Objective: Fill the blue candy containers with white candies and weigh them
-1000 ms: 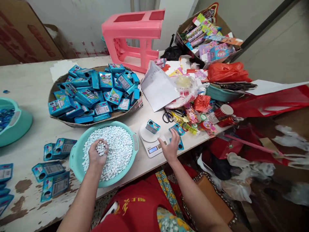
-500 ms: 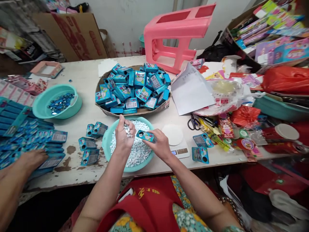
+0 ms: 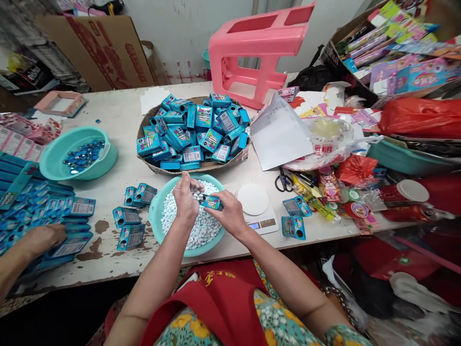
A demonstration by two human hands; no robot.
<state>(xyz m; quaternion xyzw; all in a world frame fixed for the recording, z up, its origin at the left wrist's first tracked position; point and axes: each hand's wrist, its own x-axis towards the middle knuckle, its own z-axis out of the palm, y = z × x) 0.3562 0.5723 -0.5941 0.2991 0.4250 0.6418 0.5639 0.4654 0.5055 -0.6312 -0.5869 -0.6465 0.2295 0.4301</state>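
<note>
My right hand [image 3: 229, 211] grips a small blue candy tin [image 3: 211, 202] above a turquoise basin [image 3: 155, 218] of white candies [image 3: 205, 233]. Cupped beside the tin's left end, my left hand [image 3: 186, 198] holds some of the white candies, its fingers curled against the tin's opening. Several blue tins with round holes stand left of the basin, among them one upright tin [image 3: 130, 236]. A white digital scale [image 3: 264, 223] sits to the right of the basin, and two more tins [image 3: 293, 227] lie beyond it.
A cardboard tray [image 3: 154, 168] heaped with blue tins stands behind the basin. At left, a turquoise bowl [image 3: 108, 161] holds shiny blue caps, and another person's hand [image 3: 48, 239] rests on rows of tins. Scissors [image 3: 284, 181], papers, wrappers and a pink stool [image 3: 254, 43] crowd the right and back.
The tin and my left hand have come together, and the tin's end now meets the candies at the fingers. The whole view has shifted slightly.
</note>
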